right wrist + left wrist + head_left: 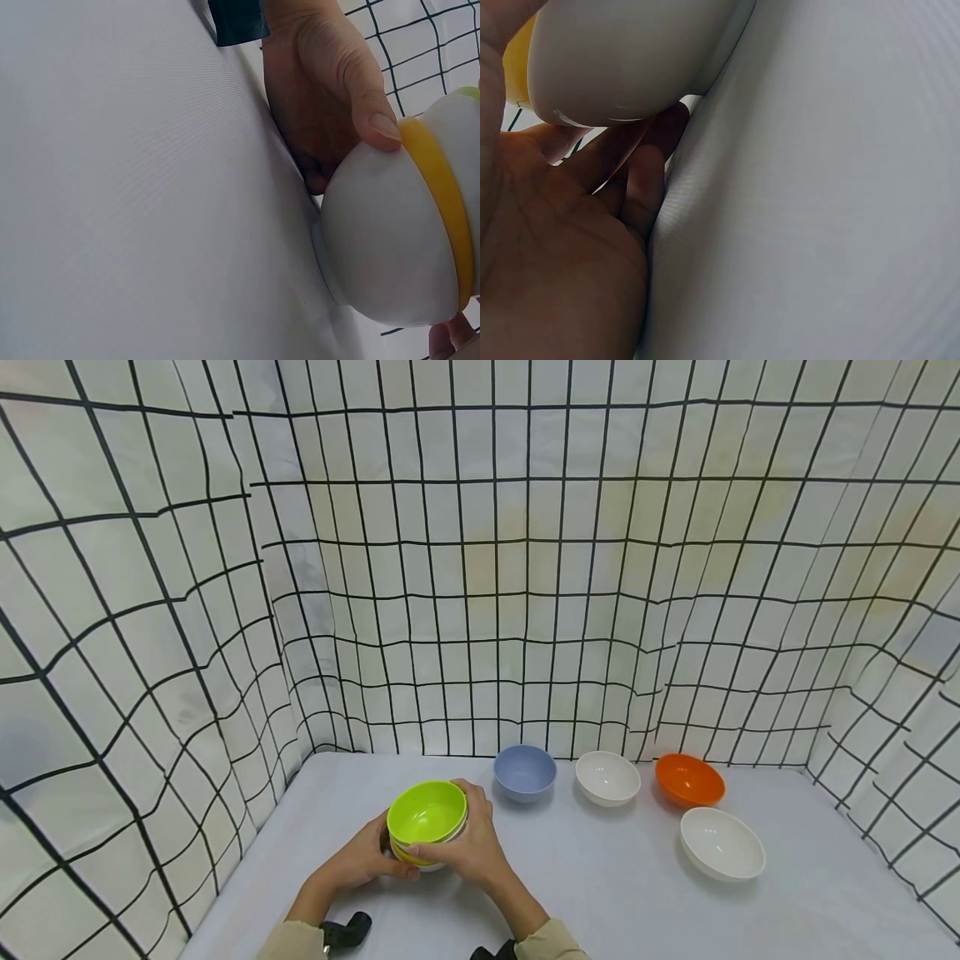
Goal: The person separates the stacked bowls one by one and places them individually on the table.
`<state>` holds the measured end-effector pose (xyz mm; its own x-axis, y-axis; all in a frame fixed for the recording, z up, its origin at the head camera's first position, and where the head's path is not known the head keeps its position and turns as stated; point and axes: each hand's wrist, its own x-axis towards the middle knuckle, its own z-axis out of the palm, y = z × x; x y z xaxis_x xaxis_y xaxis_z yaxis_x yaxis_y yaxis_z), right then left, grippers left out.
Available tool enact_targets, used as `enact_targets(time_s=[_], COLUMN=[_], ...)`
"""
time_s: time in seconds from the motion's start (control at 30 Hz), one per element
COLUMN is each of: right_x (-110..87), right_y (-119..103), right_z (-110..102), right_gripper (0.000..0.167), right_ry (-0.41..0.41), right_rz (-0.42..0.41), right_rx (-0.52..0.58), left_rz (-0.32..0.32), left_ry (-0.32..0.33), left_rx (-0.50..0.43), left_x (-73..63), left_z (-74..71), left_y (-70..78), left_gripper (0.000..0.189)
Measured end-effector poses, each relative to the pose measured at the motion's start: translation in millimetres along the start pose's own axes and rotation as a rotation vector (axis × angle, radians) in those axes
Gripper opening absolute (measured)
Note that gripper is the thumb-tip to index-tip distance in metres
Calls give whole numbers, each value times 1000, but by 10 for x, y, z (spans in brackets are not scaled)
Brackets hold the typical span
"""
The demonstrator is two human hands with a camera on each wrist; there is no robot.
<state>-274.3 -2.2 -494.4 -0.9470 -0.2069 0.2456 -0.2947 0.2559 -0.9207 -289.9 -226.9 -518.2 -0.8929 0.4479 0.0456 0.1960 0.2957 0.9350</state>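
The bowl stack point(427, 822) is sitting left of centre at the white table point(600, 885), nearer the person than the blue bowl point(525, 774) and to its left; its foot is lying at or just above the cloth, too close to tell which. The green bowl point(429, 808) is nesting on top, with the upper white bowl point(456, 142), the yellow bowl point(441, 202) and the lower white bowl point(390, 232) showing beneath it. The left hand point(365, 856) is curving round the low left side, its thumb pressing the lower white bowl just by the yellow rim. The right hand point(476, 842) is gripping higher on the right, fingers near the green rim and thumb across the front. With both hands partly closed and taking opposite sides, the hold is looking sound; handling it well is probably calling for even, light pressure, the left hand supporting the bottom bowl, the right steadying the upper ones, and the rims staying level, since uneven squeezing could be tipping the nested bowls.
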Motion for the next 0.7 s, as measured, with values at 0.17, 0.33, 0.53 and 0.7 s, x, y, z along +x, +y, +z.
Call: enact_targets(time_s=[0.17, 0.33, 0.53, 0.7], right_x=[7, 14, 23, 34], right_y=[7, 13, 23, -4], right_z=[1, -1, -14, -48], right_gripper=[103, 102, 98, 98], right_ry=[0, 1, -14, -18], right_rz=[16, 15, 11, 1], right_rx=[16, 26, 38, 66], left_rz=[7, -3, -14, -23], left_ry=[-1, -2, -4, 6], left_rx=[0, 2, 20, 24], left_x=[4, 5, -19, -18], left_z=[-2, -6, -7, -1], left_y=[-2, 6, 25, 19], left_gripper=[96, 96, 96, 99])
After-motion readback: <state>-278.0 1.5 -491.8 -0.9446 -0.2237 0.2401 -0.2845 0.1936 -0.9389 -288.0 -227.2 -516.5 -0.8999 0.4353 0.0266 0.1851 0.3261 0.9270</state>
